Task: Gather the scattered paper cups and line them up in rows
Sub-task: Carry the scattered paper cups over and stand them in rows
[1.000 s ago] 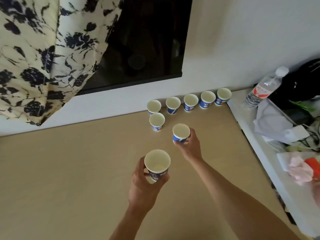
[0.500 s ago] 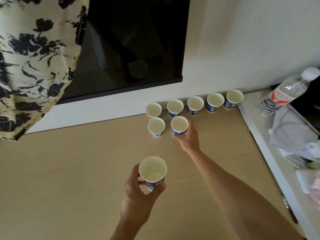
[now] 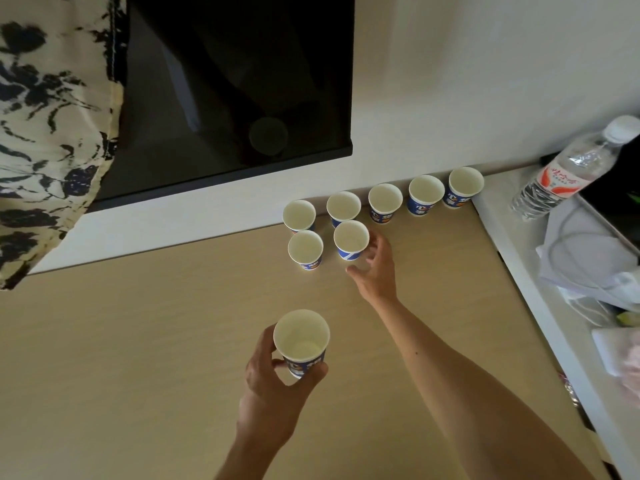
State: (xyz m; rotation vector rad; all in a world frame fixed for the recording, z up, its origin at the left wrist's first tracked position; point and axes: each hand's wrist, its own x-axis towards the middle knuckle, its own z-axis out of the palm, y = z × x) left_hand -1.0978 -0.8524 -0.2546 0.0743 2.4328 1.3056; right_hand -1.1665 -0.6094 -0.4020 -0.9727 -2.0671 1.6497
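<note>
Now the table [image 3: 138, 358] carries a back row [image 3: 385, 202] of five cups, all upright with mouths up. Just in front of that row's left end a second row is begun: a first cup [image 3: 305, 249] before the back row's leftmost, a second cup [image 3: 350, 239] before the next one along.

The right hand [image 3: 377, 271] lies just beside the second cup, fingers loosely spread and at most brushing its right side, thumb clear; it holds nothing. The left hand [image 3: 270, 389], well in front of the back row, is curled round the lower part of a held cup [image 3: 301, 341], mouth up, long axis near vertical.

The placing step looks nearly done. To finish it well, the right hand should draw straight back without nudging the light cup. The held cup likely belongs before the back row's third cup, set down flat, matching the neighbours' spacing.
</note>
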